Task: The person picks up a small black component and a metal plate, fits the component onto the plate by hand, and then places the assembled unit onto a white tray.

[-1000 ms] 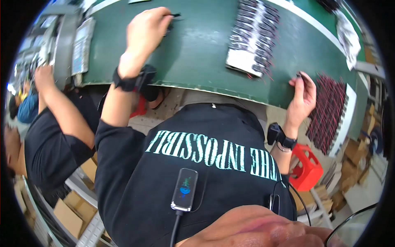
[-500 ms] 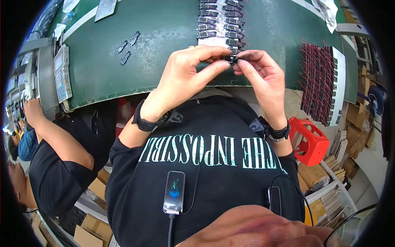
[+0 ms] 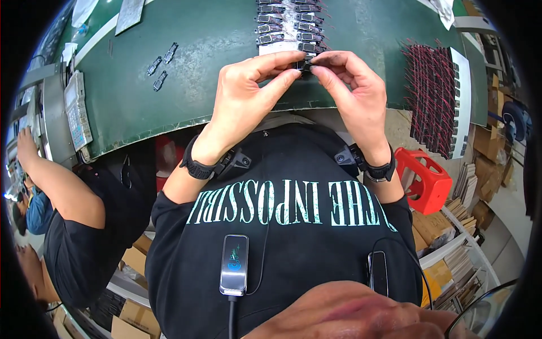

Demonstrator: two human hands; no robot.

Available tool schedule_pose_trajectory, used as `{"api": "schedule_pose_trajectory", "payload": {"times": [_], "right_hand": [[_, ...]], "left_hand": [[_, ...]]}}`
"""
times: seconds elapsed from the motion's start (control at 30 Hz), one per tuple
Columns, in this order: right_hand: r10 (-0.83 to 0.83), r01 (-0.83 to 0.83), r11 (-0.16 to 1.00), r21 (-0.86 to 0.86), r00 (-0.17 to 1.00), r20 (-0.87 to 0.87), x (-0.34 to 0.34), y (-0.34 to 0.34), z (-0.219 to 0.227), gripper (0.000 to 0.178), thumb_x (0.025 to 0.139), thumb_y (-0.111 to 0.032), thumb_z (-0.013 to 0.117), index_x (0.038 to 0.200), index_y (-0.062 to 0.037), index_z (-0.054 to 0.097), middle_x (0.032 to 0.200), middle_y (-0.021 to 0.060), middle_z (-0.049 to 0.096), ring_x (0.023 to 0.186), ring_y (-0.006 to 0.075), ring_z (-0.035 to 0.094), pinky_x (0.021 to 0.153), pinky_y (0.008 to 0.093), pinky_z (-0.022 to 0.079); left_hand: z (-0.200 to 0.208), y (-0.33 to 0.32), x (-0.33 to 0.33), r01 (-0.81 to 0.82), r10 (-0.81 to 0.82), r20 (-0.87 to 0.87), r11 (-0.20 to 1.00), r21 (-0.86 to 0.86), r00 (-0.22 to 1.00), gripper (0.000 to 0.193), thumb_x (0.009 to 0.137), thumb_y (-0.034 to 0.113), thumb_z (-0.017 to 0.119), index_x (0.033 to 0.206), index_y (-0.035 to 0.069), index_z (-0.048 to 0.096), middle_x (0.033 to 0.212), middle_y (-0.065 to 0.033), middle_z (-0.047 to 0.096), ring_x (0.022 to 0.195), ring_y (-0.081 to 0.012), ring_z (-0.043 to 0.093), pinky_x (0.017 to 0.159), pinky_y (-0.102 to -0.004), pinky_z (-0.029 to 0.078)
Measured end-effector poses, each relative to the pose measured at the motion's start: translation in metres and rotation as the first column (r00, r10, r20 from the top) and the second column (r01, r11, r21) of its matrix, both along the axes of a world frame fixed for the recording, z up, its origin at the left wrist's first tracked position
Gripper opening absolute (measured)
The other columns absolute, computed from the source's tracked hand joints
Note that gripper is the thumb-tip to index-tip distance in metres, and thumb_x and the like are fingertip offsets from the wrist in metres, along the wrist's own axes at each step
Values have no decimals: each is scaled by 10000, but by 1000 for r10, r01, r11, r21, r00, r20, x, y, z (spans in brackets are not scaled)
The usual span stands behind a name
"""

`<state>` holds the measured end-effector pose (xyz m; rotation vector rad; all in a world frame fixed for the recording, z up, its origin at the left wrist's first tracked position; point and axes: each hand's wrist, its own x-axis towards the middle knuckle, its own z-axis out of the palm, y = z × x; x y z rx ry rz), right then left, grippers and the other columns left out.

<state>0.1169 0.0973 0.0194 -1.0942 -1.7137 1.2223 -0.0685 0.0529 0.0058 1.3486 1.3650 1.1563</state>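
Close together at the near end of a white strip (image 3: 288,28), my two hands meet over a small black module (image 3: 305,66), which looks like a miniature speaker. My left hand (image 3: 243,90) pinches it between thumb and index finger from the left. On the other side, my right hand (image 3: 357,85) has its thumb and fingertips closed on the module's right end. Fingertips cover most of it. Beyond them, two rows of similar black modules (image 3: 310,37) with thin red wires lie along the strip. Three loose modules (image 3: 160,81) rest on the green table (image 3: 209,73) to the left.
At the right, a white board (image 3: 460,96) carries a dense block of red-and-black wired parts (image 3: 432,99). A keypad device (image 3: 77,110) stands at the table's left edge, near a co-worker's arm (image 3: 62,181). A red stool (image 3: 423,181) is below the table on the right.
Both hands keep their pinch on the module and sit slightly farther up and left in the picture. The whole view has shifted a little. The co-worker's arm at left has moved slightly.
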Motion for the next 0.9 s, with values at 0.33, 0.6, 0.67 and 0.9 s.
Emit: {"api": "schedule_pose_trajectory", "payload": {"times": [0.33,0.6,0.67,0.9], "right_hand": [[80,-80,997,8,995,-60,3,7,-7,121,910,-24,690,1021,23,685,965,55,685,875,123,674,766,242,549],[277,-378,859,-347,911,-306,13,27,-6,168,961,-38,652,1116,1,602,1065,39,627,946,89,631,813,228,537],[299,-397,849,-348,904,-304,12,28,-5,185,964,-44,650,1131,-3,584,1055,35,622,942,86,628,815,230,539],[312,-307,941,-145,950,13,3,19,-7,187,966,-12,621,1129,-15,528,1057,13,562,998,73,561,904,232,480]], "left_hand": [[-2,-1,-3,23,-18,105,999,-46,994,258,902,46,713,1159,30,730,996,-84,763,888,-106,703,816,-249,564],[5,1,-4,54,-42,133,994,-92,990,271,902,28,710,1173,30,719,983,-66,753,900,-98,696,831,-242,559],[4,1,-4,49,-35,147,994,-94,989,267,903,26,707,1170,25,718,981,-66,753,904,-99,696,833,-243,560],[5,-2,-1,21,-12,83,994,-103,997,245,909,12,687,1152,1,714,981,-71,751,925,-100,696,845,-249,562]]}}
